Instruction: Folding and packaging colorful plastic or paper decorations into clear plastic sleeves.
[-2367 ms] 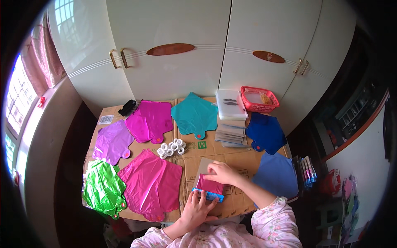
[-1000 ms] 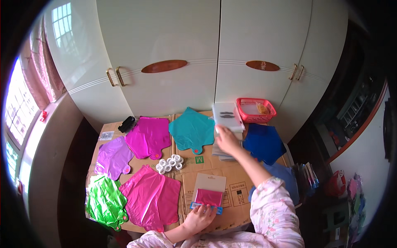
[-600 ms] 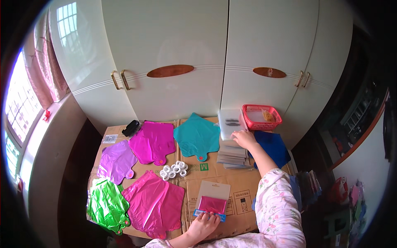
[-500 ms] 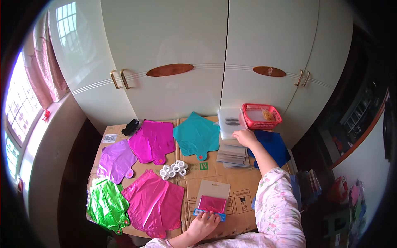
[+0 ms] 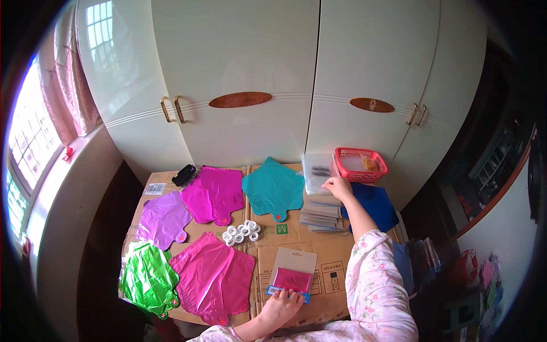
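Note:
My left hand (image 5: 281, 308) holds the near end of a pale backing card (image 5: 297, 258). On that card lies a folded shiny pink foil piece (image 5: 293, 279), with a blue strip at its near edge under my fingers. At the far right, my right hand (image 5: 340, 188) has thumb and fingertips pinched at the near right corner of a stack of clear plastic bags (image 5: 315, 181). Below that hand sits a stack of greyish cards (image 5: 321, 214). Flat star-like foil balloons surround the left side: teal (image 5: 272, 189), magenta (image 5: 213, 194), lilac (image 5: 163, 218), green (image 5: 148, 277) and pink (image 5: 216, 276).
White tape rolls (image 5: 242, 232) cluster mid-table on the cardboard (image 5: 266, 251). A red basket (image 5: 361, 174) with a yellowish packet stands at the back right, near a blue foil sheet (image 5: 373, 205). A black object (image 5: 184, 175) lies back left. White cabinet doors (image 5: 239, 134) rise behind.
The view has shifted slightly. My right hand stays at the corner of the clear bags, its fingertips drawn into a tighter pinch. My left hand has stayed on the card.

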`<state>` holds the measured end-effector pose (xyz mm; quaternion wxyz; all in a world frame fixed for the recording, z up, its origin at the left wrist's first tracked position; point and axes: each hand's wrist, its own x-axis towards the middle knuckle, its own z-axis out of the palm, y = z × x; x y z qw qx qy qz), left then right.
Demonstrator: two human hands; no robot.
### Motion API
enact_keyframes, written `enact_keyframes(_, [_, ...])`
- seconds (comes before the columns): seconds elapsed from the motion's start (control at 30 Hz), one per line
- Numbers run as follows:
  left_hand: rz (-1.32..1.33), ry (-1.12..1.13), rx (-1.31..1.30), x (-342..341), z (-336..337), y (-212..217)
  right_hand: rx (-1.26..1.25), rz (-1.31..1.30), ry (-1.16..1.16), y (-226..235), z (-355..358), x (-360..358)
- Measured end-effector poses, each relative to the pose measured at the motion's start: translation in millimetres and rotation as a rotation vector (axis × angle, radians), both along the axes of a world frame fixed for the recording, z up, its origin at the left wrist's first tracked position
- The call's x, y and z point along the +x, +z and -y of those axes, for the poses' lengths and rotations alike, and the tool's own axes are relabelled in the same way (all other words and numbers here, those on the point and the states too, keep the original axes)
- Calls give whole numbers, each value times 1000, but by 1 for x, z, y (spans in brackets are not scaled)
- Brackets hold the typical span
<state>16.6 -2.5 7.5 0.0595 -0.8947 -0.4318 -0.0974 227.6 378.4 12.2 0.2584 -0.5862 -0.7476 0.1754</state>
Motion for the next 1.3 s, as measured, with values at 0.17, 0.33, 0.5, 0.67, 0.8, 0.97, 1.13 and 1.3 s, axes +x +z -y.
enact_keyframes(0.17, [-1,57,44,5,0,-1,254,-184,-105,-1,3,4])
enact_keyframes(0.33, [-81,42,65,2,-1,-6,662,38,98,36,88,-17])
enact_keyframes(0.5, [-79,45,52,5,-3,-8,680,305,361,10,211,-7])
enact_keyframes(0.67, [-74,43,39,3,-4,-18,309,193,348,-17,262,-1])
enact_keyframes(0.8, [-39,32,-1,-7,-3,1,131,74,247,-28,268,6])
enact_keyframes(0.97, [131,200,101,-32,-11,1,400,206,266,-46,266,14])
enact_keyframes(1.13, [157,116,92,-43,-5,8,378,258,235,-47,267,9])
enact_keyframes(1.3, [-8,-48,164,-41,1,-5,412,323,228,-55,267,7])
